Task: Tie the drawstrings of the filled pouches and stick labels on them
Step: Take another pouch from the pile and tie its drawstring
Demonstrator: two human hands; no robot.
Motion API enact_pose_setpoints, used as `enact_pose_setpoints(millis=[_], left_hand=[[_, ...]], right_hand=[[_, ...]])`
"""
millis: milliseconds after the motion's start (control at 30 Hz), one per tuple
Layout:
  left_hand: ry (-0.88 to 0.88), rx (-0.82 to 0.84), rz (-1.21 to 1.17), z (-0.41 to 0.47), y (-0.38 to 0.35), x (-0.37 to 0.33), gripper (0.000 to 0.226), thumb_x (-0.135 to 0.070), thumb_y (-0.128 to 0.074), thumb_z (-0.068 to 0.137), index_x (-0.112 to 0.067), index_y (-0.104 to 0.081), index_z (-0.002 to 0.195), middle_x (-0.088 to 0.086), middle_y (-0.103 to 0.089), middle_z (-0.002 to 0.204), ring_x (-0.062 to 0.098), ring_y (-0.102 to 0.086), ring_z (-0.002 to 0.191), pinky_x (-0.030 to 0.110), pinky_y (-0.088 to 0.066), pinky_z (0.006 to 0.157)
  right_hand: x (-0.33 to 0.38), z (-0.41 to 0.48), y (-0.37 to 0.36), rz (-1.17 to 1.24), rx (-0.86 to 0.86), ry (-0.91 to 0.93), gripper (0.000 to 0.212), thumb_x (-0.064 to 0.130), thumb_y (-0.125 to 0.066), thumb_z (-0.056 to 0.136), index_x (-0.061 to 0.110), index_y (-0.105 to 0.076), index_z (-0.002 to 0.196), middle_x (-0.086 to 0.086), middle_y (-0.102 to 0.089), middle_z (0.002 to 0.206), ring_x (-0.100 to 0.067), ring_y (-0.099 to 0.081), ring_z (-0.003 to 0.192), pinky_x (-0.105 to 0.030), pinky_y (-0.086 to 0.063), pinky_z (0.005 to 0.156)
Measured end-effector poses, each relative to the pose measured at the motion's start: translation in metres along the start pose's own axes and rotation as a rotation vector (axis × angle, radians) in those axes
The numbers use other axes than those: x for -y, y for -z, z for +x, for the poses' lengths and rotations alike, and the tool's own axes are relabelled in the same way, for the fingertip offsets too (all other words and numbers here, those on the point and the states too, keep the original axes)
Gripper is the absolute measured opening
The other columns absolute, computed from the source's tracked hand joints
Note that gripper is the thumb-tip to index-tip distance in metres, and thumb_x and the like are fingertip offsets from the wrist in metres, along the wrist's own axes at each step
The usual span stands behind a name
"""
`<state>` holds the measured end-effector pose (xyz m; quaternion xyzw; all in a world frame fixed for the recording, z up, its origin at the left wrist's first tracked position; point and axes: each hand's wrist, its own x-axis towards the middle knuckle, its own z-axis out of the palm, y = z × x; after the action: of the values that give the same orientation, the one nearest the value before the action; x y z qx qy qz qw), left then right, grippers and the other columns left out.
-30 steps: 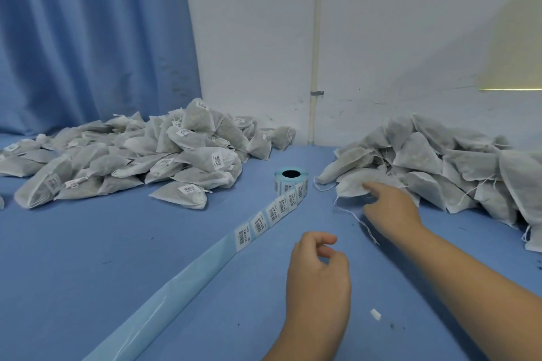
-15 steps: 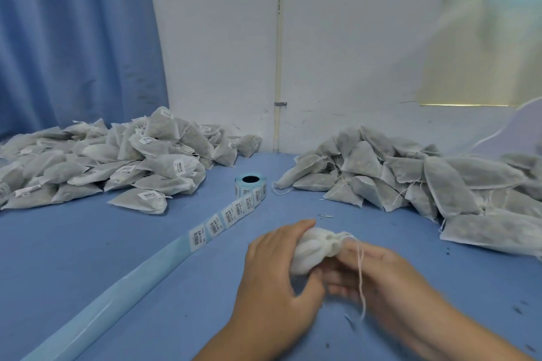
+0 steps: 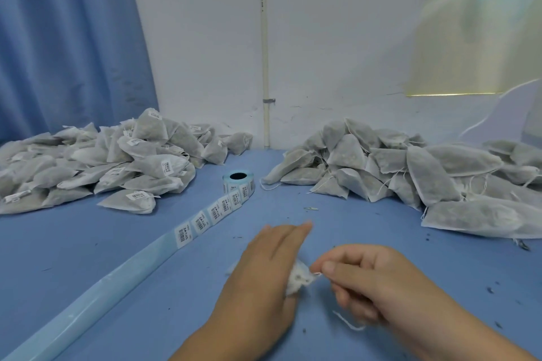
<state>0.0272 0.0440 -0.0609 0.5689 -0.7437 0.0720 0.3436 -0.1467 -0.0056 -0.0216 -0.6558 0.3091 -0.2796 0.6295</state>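
Standing right by the blue surface (image 3: 73,243) here. The person has one small white pouch (image 3: 299,277) down near the front edge, squeezed in between both hands. The left hand (image 3: 264,275) lies over the pouch with its fingers reaching forward fairly straight. The thumb is hidden underneath, so I honestly can't tell if that grip is clamped on the pouch or just pressing it down. It's also a bit blurry.

The right hand (image 3: 378,281) is easier to read. Its fingers are curled in, and the thumb and forefinger are pinched together on the drawstring (image 3: 350,324) right at the bunched mouth of the pouch. A loose bit of string curls out below that hand onto the surface.

Further back, a label roll (image 3: 238,180) lies flat roughly in the middle. A strip of barcode labels (image 3: 205,218) runs off it toward the front left, turning into bare pale-blue backing liner (image 3: 88,311).

On the left there's a big heap of labelled pouches (image 3: 117,161), stickers showing on a lot of them. On the right is a heap of unlabelled pouches (image 3: 410,173) with loose strings sticking out all over. The two piles sit well apart, with the roll between them. Little dark crumbs are scattered on the surface near the right pile.

Behind it all there's a blue curtain (image 3: 67,38) on the left and a white wall (image 3: 205,38) with a thin pipe (image 3: 265,53) running down it.
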Motion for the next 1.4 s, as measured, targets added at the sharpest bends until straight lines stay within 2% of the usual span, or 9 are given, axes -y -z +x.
enact_pose_setpoints(millis=[67,167,333,500,733,967,1133,1267,1400], left_hand=[[-0.038,0.063,-0.090,-0.003,-0.004,-0.010,0.074,-0.028,-0.053,0.075,-0.048,-0.035,0.143,-0.027,-0.052,0.130,-0.007,-0.045,0.121,0.014,-0.028,0.110],[0.135,0.176,-0.343,-0.007,-0.005,-0.026,0.064,-0.052,-0.055,0.073,-0.074,-0.026,0.125,-0.035,-0.059,0.103,-0.014,-0.056,0.092,0.006,-0.041,0.081],[0.122,0.149,-0.460,-0.006,-0.001,-0.030,0.015,-0.037,-0.064,0.081,-0.030,-0.071,0.093,-0.025,-0.060,0.071,-0.005,-0.057,0.069,0.006,-0.036,0.065],[0.191,0.131,-0.628,-0.007,0.002,-0.036,0.014,-0.045,-0.057,0.079,-0.042,-0.064,0.068,-0.001,-0.066,0.064,0.005,-0.055,0.059,0.016,-0.040,0.061],[0.311,0.111,-1.032,0.002,0.011,-0.049,0.020,-0.043,-0.062,0.070,-0.025,-0.071,0.066,0.002,-0.068,0.063,0.010,-0.059,0.061,0.015,-0.044,0.063],[0.444,-0.057,-1.351,0.038,0.018,-0.059,0.034,-0.035,-0.068,0.064,-0.009,-0.077,0.086,0.007,-0.058,0.059,0.015,-0.048,0.045,0.024,-0.041,0.045],[0.525,-0.105,-1.238,0.067,0.016,-0.063,0.021,-0.023,-0.067,0.075,-0.012,-0.079,0.089,0.001,-0.059,0.064,0.015,-0.042,0.047,0.023,-0.037,0.044],[0.545,-0.188,-0.779,0.075,-0.003,-0.057,0.028,-0.012,-0.058,0.089,-0.025,-0.078,0.075,-0.009,-0.067,0.066,0.006,-0.046,0.051,0.018,-0.039,0.053],[0.304,-0.082,-0.311,0.071,-0.006,-0.045,0.020,-0.028,-0.056,0.087,-0.037,-0.068,0.074,-0.025,-0.061,0.063,-0.002,-0.055,0.061,0.012,-0.040,0.058]], right_hand=[[0.001,-0.001,0.006,-0.093,-0.050,0.052,0.013,0.012,-0.067,0.082,0.014,-0.076,0.074,-0.001,-0.049,0.047,-0.007,-0.034,0.035,-0.015,-0.027,0.037],[0.004,-0.004,0.012,-0.120,-0.024,0.110,0.009,0.016,-0.073,0.082,0.016,-0.076,0.073,0.005,-0.044,0.044,-0.005,-0.035,0.038,-0.013,-0.028,0.040],[0.007,-0.006,0.022,0.066,0.130,0.180,0.025,0.010,-0.059,0.071,0.017,-0.074,0.090,0.000,-0.042,0.057,-0.009,-0.030,0.043,-0.020,-0.026,0.043],[0.002,0.000,0.022,0.069,-0.076,0.229,0.018,0.004,-0.065,0.076,0.018,-0.074,0.082,0.002,-0.042,0.057,-0.009,-0.028,0.042,-0.019,-0.026,0.041],[-0.007,0.004,0.020,-0.086,-0.282,0.265,0.016,0.011,-0.067,0.084,0.025,-0.073,0.079,0.007,-0.060,0.064,0.001,-0.048,0.042,-0.008,-0.035,0.044],[-0.003,0.004,0.021,-0.181,-0.356,0.268,0.020,0.019,-0.062,0.090,0.019,-0.070,0.071,0.016,-0.050,0.046,-0.001,-0.039,0.040,-0.008,-0.030,0.044],[-0.002,0.004,0.029,-0.274,-0.461,0.310,0.024,0.021,-0.057,0.093,0.022,-0.066,0.071,0.016,-0.043,0.040,-0.004,-0.036,0.037,-0.012,-0.028,0.042],[-0.003,0.004,0.033,-0.418,-0.438,0.351,0.022,0.020,-0.056,0.092,0.024,-0.062,0.071,0.018,-0.048,0.046,-0.003,-0.042,0.044,-0.015,-0.032,0.048],[0.001,0.000,0.035,-0.455,-0.372,0.432,0.023,0.017,-0.062,0.090,0.027,-0.061,0.070,0.025,-0.048,0.046,0.006,-0.050,0.048,-0.007,-0.034,0.049]])
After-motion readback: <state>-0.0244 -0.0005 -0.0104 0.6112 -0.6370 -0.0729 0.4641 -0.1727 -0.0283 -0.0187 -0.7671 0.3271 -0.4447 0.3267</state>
